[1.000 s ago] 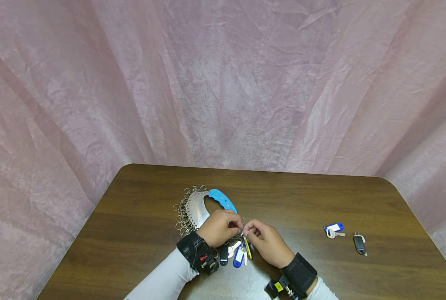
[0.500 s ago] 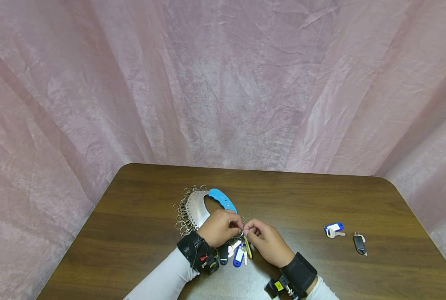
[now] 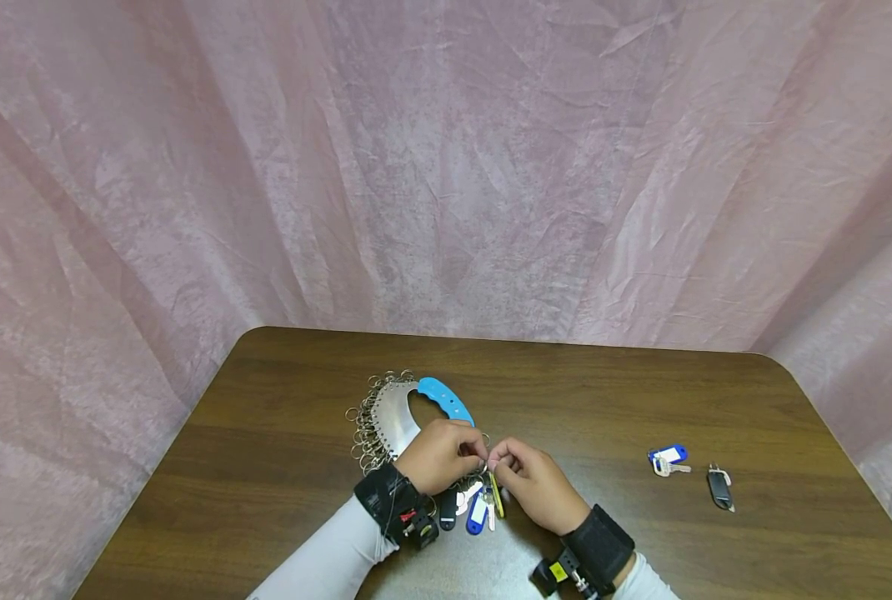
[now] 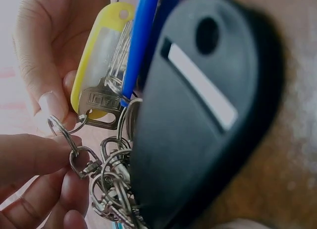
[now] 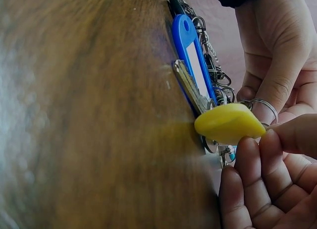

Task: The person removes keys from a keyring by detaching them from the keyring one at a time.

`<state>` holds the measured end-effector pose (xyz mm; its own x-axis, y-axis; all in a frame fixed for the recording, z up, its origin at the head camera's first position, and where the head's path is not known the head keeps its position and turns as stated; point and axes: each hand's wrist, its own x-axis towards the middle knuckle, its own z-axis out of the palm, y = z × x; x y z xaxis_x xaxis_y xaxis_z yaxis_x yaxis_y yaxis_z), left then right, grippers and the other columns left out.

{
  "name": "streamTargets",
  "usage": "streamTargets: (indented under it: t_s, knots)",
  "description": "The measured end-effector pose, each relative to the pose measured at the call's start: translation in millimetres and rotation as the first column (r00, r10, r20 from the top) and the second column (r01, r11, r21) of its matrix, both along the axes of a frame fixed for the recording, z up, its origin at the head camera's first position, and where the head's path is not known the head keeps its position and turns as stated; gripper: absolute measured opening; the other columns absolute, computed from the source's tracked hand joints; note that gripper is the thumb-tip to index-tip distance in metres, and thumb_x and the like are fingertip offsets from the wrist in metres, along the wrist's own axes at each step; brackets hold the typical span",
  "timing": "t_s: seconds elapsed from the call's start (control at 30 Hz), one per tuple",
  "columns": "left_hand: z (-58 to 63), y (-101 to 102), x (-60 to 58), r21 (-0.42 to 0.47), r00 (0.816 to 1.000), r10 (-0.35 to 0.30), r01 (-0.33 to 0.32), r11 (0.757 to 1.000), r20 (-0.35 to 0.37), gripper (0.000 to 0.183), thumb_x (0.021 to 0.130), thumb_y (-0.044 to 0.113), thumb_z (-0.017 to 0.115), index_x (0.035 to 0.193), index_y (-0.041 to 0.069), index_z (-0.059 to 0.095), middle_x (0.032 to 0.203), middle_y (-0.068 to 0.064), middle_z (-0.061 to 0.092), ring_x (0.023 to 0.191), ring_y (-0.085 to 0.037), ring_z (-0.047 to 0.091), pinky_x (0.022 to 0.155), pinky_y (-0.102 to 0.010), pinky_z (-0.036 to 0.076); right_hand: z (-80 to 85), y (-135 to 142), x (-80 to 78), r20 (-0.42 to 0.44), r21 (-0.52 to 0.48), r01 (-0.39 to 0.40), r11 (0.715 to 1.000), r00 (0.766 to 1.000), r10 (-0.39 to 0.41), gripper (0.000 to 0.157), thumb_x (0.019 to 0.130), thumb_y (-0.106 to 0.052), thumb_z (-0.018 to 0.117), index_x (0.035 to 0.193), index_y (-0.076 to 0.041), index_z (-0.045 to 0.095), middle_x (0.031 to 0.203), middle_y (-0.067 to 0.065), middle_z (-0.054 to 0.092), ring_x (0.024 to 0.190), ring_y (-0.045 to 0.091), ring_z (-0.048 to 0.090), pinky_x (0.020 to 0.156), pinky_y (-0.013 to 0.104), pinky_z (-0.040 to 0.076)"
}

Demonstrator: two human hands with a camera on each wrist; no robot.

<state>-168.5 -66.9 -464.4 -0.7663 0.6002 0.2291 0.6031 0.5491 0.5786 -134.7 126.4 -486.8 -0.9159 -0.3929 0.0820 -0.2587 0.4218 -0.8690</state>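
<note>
A crescent metal key holder [image 3: 394,417] with a blue handle [image 3: 444,397] lies on the table, its curved edge lined with small rings. My left hand [image 3: 440,456] lies over its near end and pinches a split key ring [image 4: 60,132] linked to a swivel clip [image 4: 89,165]. From the right, my right hand [image 3: 532,487] pinches at the same ring, beside a yellow key tag [image 5: 230,124] and its key [image 4: 99,101]. Hanging next to them are a blue key tag [image 5: 190,55] with a key [image 5: 188,83] and a black key fob [image 4: 198,115]. Fingers partly hide the ring in the head view.
On the right of the wooden table [image 3: 566,392] lie a blue tag with keys [image 3: 669,459] and a dark key fob [image 3: 719,488]. A pink curtain [image 3: 446,167] hangs behind the table's far edge.
Both hands stay almost in place. The right fingertips and yellow tag have shifted very slightly to the right.
</note>
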Motion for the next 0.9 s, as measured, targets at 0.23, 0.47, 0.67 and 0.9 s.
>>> streamTargets:
  t_s: [0.23, 0.47, 0.67, 0.9]
  knots:
    - [-0.8, 0, -0.4, 0.000, 1.000, 0.004, -0.004, 1.000, 0.020, 0.013, 0.078, 0.007, 0.071, 0.078, 0.019, 0.065, 0.076, 0.013, 0.056, 0.069, 0.000, 0.052, 0.062, -0.013, 0.042, -0.1, 0, 0.1, 0.000, 0.004, 0.003, 1.000, 1.000, -0.003, 0.006, 0.095, -0.010, 0.056, 0.090, -0.015, 0.058, 0.078, -0.002, 0.059, 0.065, 0.010, 0.052, 0.058, 0.025, 0.046]
    - [-3.1, 1, -1.5, 0.007, 0.999, 0.016, -0.016, 1.000, 0.048, 0.013, 0.079, 0.007, 0.070, 0.080, 0.019, 0.064, 0.075, 0.013, 0.055, 0.068, 0.000, 0.052, 0.061, -0.014, 0.043, -0.7, -2, -0.9, 0.027, 0.013, 0.016, 1.000, 0.999, -0.017, 0.005, 0.095, -0.014, 0.057, 0.091, -0.014, 0.058, 0.079, -0.001, 0.059, 0.067, 0.011, 0.053, 0.059, 0.025, 0.046]
    - [-1.8, 1, -1.4, 0.009, 0.997, 0.027, -0.028, 1.000, 0.070, 0.012, 0.079, 0.008, 0.070, 0.081, 0.018, 0.065, 0.075, 0.013, 0.055, 0.068, 0.000, 0.051, 0.062, -0.014, 0.044, 18.6, -5, 5.6, 0.053, -0.017, 0.022, 1.000, 0.998, -0.021, 0.004, 0.095, -0.009, 0.056, 0.092, -0.008, 0.059, 0.079, 0.005, 0.059, 0.066, 0.015, 0.054, 0.057, 0.024, 0.045]
    - [-1.5, 0, -2.0, 0.014, 0.996, 0.040, -0.041, 0.999, 0.074, 0.011, 0.079, 0.010, 0.070, 0.082, 0.019, 0.065, 0.076, 0.013, 0.055, 0.068, 0.001, 0.052, 0.062, -0.015, 0.044, 42.2, -8, 14.1, 0.101, -0.056, 0.018, 0.998, 0.995, -0.012, 0.005, 0.094, -0.001, 0.054, 0.093, 0.000, 0.058, 0.080, 0.014, 0.059, 0.064, 0.030, 0.056, 0.053, 0.022, 0.044]
